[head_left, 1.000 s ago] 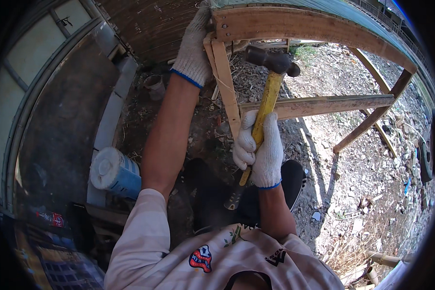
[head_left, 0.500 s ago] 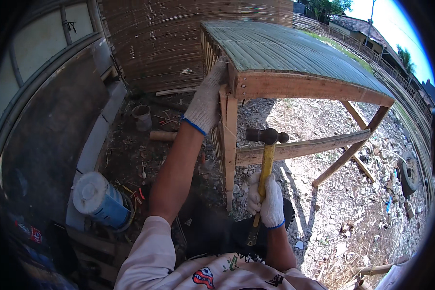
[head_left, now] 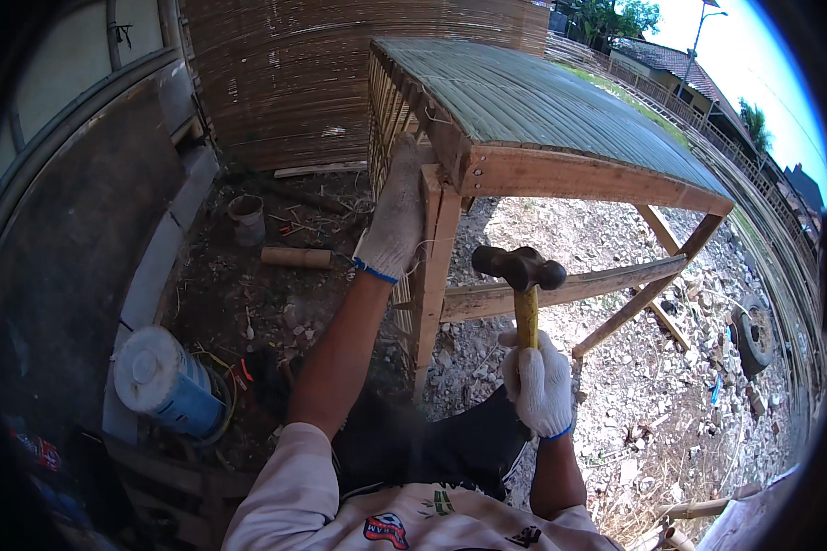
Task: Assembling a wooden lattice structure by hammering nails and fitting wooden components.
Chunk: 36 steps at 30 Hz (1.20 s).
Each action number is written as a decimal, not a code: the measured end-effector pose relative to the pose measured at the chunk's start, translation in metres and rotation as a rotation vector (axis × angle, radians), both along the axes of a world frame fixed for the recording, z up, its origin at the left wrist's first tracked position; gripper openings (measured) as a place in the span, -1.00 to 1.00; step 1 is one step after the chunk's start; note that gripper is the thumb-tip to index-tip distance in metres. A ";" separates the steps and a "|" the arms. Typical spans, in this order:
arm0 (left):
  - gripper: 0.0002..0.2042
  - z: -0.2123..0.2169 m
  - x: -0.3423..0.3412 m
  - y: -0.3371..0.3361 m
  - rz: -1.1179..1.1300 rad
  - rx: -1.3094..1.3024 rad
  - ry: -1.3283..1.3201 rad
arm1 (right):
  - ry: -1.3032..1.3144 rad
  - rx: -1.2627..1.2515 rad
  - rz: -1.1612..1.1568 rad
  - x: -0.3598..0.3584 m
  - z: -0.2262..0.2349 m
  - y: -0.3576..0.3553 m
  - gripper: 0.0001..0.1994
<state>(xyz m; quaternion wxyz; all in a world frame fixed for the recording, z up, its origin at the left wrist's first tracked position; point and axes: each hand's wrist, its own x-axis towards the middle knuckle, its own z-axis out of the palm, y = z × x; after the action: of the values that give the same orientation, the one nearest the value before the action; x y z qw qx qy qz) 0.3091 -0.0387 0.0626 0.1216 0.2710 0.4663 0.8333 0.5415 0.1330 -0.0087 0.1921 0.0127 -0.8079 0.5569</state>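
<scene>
My left hand [head_left: 395, 216], in a white work glove, grips the upright corner post [head_left: 432, 266] of a wooden table frame. Green bamboo slats cover the table top [head_left: 542, 101]. In front of the post, my right hand [head_left: 538, 381], also gloved, is closed around the yellow handle of a hammer [head_left: 522, 275]. Its dark steel head points up and sits just in front of the lower cross rail [head_left: 588, 285]. The hammer head touches nothing that I can see.
A blue and white drum [head_left: 161, 381] lies at the lower left beside a grey wall [head_left: 73, 248]. A small bucket [head_left: 246, 219] and a short log [head_left: 296, 257] sit on the dirt. Woven bamboo screening [head_left: 285, 83] stands behind. Rubble and a tyre [head_left: 753, 335] lie right.
The view has pulled back and up from the table. The hammer has dropped from high beside the post to below the table edge. My left hand stays on the post.
</scene>
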 end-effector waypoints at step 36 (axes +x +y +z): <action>-0.32 0.009 0.004 0.008 -0.018 0.021 -0.013 | 0.027 0.035 -0.118 0.003 -0.009 -0.001 -0.71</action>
<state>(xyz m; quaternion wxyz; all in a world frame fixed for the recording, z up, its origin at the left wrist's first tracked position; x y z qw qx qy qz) 0.3134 -0.0311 0.0715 0.1291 0.2710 0.4543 0.8387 0.5444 0.1317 -0.0173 0.2353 -0.0242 -0.8143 0.5301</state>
